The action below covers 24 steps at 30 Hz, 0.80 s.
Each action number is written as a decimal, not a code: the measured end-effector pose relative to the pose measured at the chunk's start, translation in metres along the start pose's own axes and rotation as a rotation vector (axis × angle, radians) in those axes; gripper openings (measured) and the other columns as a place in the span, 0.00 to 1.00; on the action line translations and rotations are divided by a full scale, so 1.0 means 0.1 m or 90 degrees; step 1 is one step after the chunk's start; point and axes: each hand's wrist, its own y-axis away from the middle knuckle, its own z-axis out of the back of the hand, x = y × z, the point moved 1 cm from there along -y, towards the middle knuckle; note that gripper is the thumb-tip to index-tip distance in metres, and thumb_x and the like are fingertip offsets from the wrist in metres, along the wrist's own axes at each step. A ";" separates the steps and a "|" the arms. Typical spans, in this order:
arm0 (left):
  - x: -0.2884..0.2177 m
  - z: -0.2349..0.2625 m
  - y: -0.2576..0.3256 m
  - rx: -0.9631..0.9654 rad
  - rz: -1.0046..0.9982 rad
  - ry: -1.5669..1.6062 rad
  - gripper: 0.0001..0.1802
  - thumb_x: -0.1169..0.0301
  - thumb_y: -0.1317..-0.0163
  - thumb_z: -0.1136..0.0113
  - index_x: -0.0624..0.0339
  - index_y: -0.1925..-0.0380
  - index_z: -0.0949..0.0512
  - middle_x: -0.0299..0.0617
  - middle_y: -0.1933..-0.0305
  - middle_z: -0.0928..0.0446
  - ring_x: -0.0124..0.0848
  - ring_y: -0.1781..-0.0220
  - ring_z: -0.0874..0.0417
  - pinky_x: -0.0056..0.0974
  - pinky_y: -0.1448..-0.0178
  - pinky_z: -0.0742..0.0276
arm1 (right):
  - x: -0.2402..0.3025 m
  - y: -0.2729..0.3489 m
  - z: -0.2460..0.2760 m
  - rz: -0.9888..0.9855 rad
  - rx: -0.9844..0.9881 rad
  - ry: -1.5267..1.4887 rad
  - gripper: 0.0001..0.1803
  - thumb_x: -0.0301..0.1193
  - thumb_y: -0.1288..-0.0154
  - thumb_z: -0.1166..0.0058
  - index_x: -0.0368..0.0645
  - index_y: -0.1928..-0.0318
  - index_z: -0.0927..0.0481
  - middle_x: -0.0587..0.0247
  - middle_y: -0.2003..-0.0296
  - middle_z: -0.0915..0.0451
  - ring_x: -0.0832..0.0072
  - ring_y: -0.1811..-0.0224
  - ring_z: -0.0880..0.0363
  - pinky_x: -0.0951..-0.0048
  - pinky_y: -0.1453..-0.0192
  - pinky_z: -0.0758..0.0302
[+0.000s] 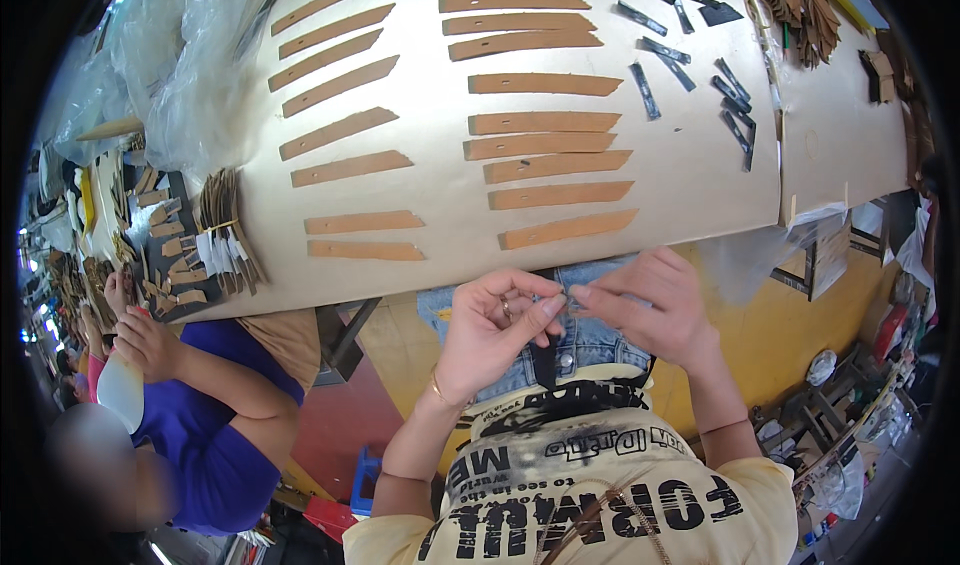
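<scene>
My left hand [488, 333] and my right hand [655, 307] meet over my lap, just off the table's near edge. Both are closed in a pinch, fingertips almost touching. Between them is a small shiny piece [572, 303], too small to name. A narrow black strip [545, 363] hangs below my left fingers and seems held by them. Closest on the table are brown leather strips [568, 229] with slanted ends and small slots near the other end, laid in two columns. A small dark bit [525, 163] lies on one strip.
Short black strips [647, 90] lie scattered at the table's far right. Clear plastic bags [185, 65] cover the far left. Bundled brown strips [228, 235] stand near a co-worker in a blue top [215, 415] at my left. More brown bundles [800, 10] lie far right.
</scene>
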 end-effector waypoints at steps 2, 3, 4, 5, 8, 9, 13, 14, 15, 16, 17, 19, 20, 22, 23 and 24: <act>0.00 -0.02 0.01 -0.081 -0.078 -0.094 0.13 0.78 0.34 0.36 0.68 0.51 0.21 0.42 0.62 0.15 0.25 0.61 0.14 0.28 0.60 0.19 | 0.01 -0.03 -0.04 -0.092 -0.038 -0.090 0.23 0.35 0.49 0.27 0.46 0.51 0.15 0.69 0.65 0.17 0.74 0.68 0.21 0.72 0.64 0.27; 0.00 -0.04 0.02 -0.124 -0.125 -0.166 0.13 0.78 0.34 0.35 0.70 0.51 0.21 0.43 0.62 0.15 0.26 0.60 0.14 0.29 0.57 0.19 | 0.02 -0.04 -0.07 -0.181 -0.037 -0.170 0.22 0.35 0.48 0.27 0.45 0.52 0.15 0.69 0.66 0.17 0.75 0.68 0.21 0.73 0.64 0.28; -0.02 -0.05 0.02 -0.166 -0.172 -0.240 0.13 0.79 0.35 0.35 0.71 0.51 0.21 0.45 0.62 0.15 0.27 0.59 0.13 0.29 0.54 0.18 | 0.03 -0.06 -0.09 -0.272 -0.035 -0.250 0.20 0.35 0.47 0.27 0.44 0.53 0.15 0.69 0.66 0.16 0.75 0.69 0.21 0.74 0.65 0.29; -0.03 -0.06 0.03 -0.175 -0.185 -0.272 0.14 0.79 0.35 0.35 0.71 0.50 0.21 0.45 0.61 0.15 0.28 0.58 0.13 0.30 0.53 0.18 | 0.04 -0.08 -0.12 -0.361 -0.035 -0.331 0.19 0.35 0.45 0.27 0.43 0.54 0.15 0.69 0.67 0.16 0.76 0.69 0.21 0.74 0.65 0.31; -0.05 -0.06 0.03 -0.193 -0.207 -0.329 0.15 0.80 0.36 0.34 0.71 0.49 0.21 0.46 0.59 0.14 0.29 0.55 0.13 0.30 0.49 0.19 | 0.07 -0.15 -0.15 -0.432 0.036 -0.355 0.13 0.31 0.40 0.31 0.39 0.57 0.15 0.68 0.67 0.16 0.78 0.69 0.22 0.76 0.65 0.31; -0.04 -0.05 0.03 -0.197 -0.204 -0.324 0.15 0.80 0.36 0.34 0.71 0.49 0.21 0.46 0.59 0.14 0.29 0.55 0.13 0.30 0.49 0.19 | 0.08 -0.17 -0.15 -0.443 0.040 -0.347 0.11 0.30 0.39 0.32 0.39 0.58 0.15 0.67 0.68 0.16 0.78 0.69 0.22 0.76 0.64 0.31; 0.03 0.00 -0.05 -0.241 -0.225 -0.272 0.10 0.80 0.38 0.33 0.68 0.56 0.16 0.42 0.64 0.13 0.24 0.64 0.14 0.28 0.56 0.19 | 0.11 -0.24 -0.19 -0.470 0.033 -0.302 0.08 0.28 0.37 0.35 0.37 0.60 0.16 0.64 0.69 0.17 0.78 0.70 0.23 0.76 0.65 0.31; 0.05 0.01 -0.07 -0.251 -0.230 -0.258 0.09 0.80 0.38 0.33 0.68 0.57 0.16 0.41 0.64 0.14 0.23 0.65 0.15 0.28 0.56 0.19 | 0.12 -0.26 -0.21 -0.467 0.025 -0.285 0.08 0.28 0.37 0.35 0.37 0.60 0.16 0.63 0.70 0.17 0.78 0.71 0.23 0.76 0.65 0.30; 0.06 0.03 -0.09 -0.262 -0.235 -0.243 0.08 0.80 0.38 0.33 0.68 0.58 0.15 0.41 0.65 0.14 0.22 0.66 0.16 0.27 0.57 0.19 | 0.12 -0.27 -0.23 -0.470 0.010 -0.271 0.08 0.28 0.37 0.35 0.37 0.61 0.17 0.63 0.71 0.17 0.77 0.71 0.23 0.75 0.65 0.30; 0.07 0.04 -0.11 -0.271 -0.238 -0.229 0.07 0.80 0.38 0.33 0.68 0.59 0.15 0.40 0.65 0.14 0.22 0.67 0.16 0.26 0.58 0.20 | 0.12 -0.29 -0.26 -0.466 -0.007 -0.254 0.07 0.27 0.36 0.36 0.37 0.61 0.17 0.63 0.72 0.18 0.77 0.72 0.23 0.74 0.66 0.29; 0.08 0.05 -0.13 -0.287 -0.229 -0.232 0.07 0.80 0.38 0.33 0.68 0.60 0.15 0.40 0.66 0.15 0.21 0.68 0.17 0.26 0.60 0.20 | 0.13 -0.30 -0.28 -0.473 -0.017 -0.234 0.07 0.27 0.36 0.36 0.37 0.62 0.17 0.62 0.72 0.19 0.76 0.72 0.24 0.73 0.66 0.29; 0.08 0.07 -0.15 -0.317 -0.204 -0.246 0.06 0.80 0.38 0.33 0.68 0.61 0.15 0.39 0.67 0.15 0.20 0.70 0.19 0.25 0.63 0.22 | 0.13 -0.33 -0.29 -0.460 -0.006 -0.165 0.06 0.27 0.36 0.36 0.37 0.64 0.18 0.62 0.73 0.20 0.75 0.74 0.24 0.72 0.67 0.28; 0.07 0.07 -0.16 -0.327 -0.215 -0.265 0.06 0.80 0.39 0.33 0.67 0.62 0.15 0.39 0.67 0.15 0.20 0.71 0.19 0.25 0.64 0.22 | 0.13 -0.34 -0.30 -0.457 -0.001 -0.131 0.06 0.26 0.37 0.36 0.36 0.64 0.18 0.62 0.74 0.20 0.74 0.74 0.24 0.72 0.68 0.28; 0.05 0.07 -0.18 -0.351 -0.234 -0.312 0.05 0.80 0.40 0.32 0.67 0.63 0.14 0.40 0.68 0.16 0.20 0.73 0.20 0.26 0.66 0.23 | 0.13 -0.37 -0.33 -0.461 -0.006 -0.094 0.07 0.27 0.37 0.36 0.36 0.66 0.19 0.61 0.74 0.21 0.74 0.75 0.25 0.72 0.68 0.28; 0.04 0.06 -0.19 -0.358 -0.232 -0.320 0.05 0.80 0.40 0.31 0.67 0.63 0.14 0.40 0.69 0.16 0.20 0.73 0.20 0.26 0.67 0.24 | 0.12 -0.39 -0.33 -0.462 -0.010 -0.076 0.07 0.27 0.37 0.36 0.36 0.66 0.20 0.60 0.74 0.21 0.73 0.75 0.25 0.72 0.68 0.28; 0.03 0.05 -0.21 -0.365 -0.229 -0.328 0.06 0.80 0.41 0.31 0.67 0.63 0.14 0.40 0.70 0.16 0.21 0.74 0.20 0.26 0.68 0.24 | 0.12 -0.40 -0.34 -0.472 -0.009 -0.079 0.07 0.27 0.37 0.36 0.36 0.66 0.20 0.60 0.74 0.21 0.73 0.75 0.25 0.72 0.69 0.28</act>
